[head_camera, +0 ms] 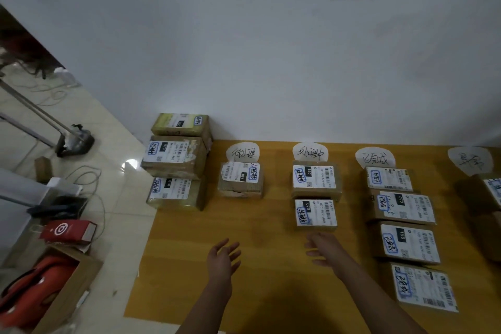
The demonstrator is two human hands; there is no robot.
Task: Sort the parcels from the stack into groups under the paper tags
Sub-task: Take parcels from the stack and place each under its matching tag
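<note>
Brown cardboard parcels with white printed labels lay in columns on the yellow wooden mat [257, 225], each column beneath a rounded paper tag along the mat's far edge. The remaining stack [177, 163] of three boxes sat at the far left corner, against the wall, its top box greenish and its lower ones taped and creased. Both hands hovered empty above the mat's near middle, fingers loosely spread and grasping nothing. The left hand [222, 260] was the nearer to the stack, which lay ahead of it and to the left, the boxes' long sides running roughly along the far edge. The right hand [324, 248] hung just short of the second parcel [315, 213] under the second tag [310, 152]. One parcel [240, 177] lay under the first tag [243, 153], four under the third tag [375, 157]. The next reach probably called for the left hand to go forward and leftward.
</note>
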